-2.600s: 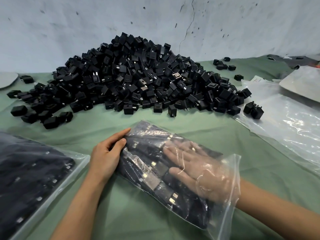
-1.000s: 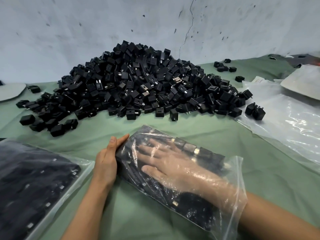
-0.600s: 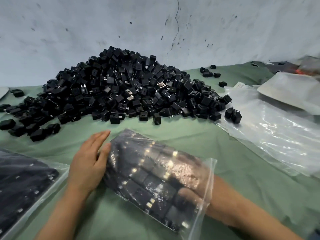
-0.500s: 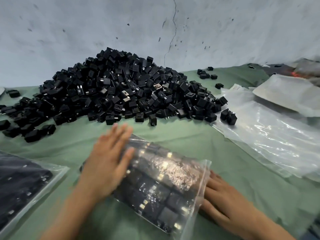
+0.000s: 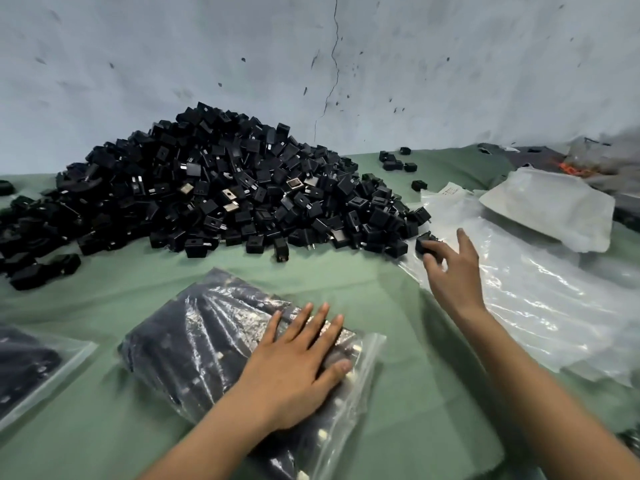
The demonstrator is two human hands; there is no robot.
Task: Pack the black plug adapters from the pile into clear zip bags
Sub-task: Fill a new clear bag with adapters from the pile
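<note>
My left hand (image 5: 294, 362) lies flat, fingers spread, on the filled bag (image 5: 194, 344) nearest me. My right hand (image 5: 453, 271) is at a loose adapter (image 5: 423, 241) by the pile's (image 5: 225, 188) right edge, fingers curling; whether they grip it, I cannot tell.

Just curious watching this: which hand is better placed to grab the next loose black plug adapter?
Right. The right hand is at a loose black plug adapter on the clear plastic sheet; the left hand lies flat on the filled clear zip bag.
</note>
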